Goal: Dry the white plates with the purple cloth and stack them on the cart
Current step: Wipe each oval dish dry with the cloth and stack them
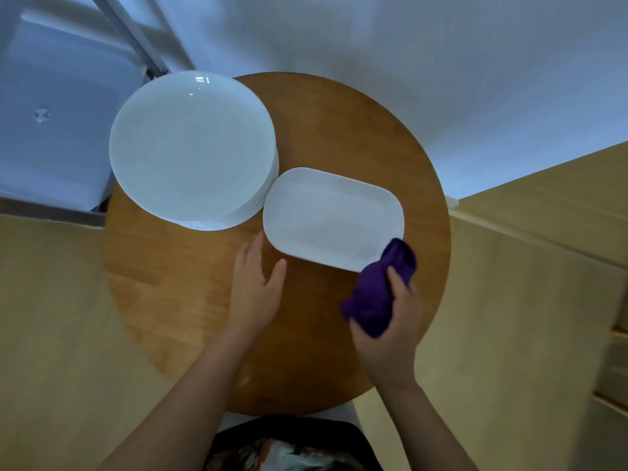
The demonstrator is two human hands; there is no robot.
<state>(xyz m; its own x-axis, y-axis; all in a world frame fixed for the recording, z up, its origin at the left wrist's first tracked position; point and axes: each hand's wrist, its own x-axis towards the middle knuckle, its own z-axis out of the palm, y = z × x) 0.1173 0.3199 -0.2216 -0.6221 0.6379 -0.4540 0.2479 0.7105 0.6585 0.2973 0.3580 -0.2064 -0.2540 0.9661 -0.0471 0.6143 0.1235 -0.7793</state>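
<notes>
A stack of round white plates (pixel 192 151) stands at the back left of a round wooden table (pixel 190 283). Beside it, to the right, lies a white rectangular plate (pixel 331 215) with rounded corners. My right hand (pixel 390 338) grips a bunched purple cloth (pixel 377 297), whose top end touches the rectangular plate's near right corner. My left hand (pixel 256 287) hovers flat with straight fingers just in front of that plate's near left edge; whether it touches the plate is unclear.
A white cart or shelf unit (pixel 57 113) with a metal frame stands at the far left behind the table. Pale wooden flooring surrounds the table. A pale wooden cabinet (pixel 560 266) runs along the right, and a white wall is behind.
</notes>
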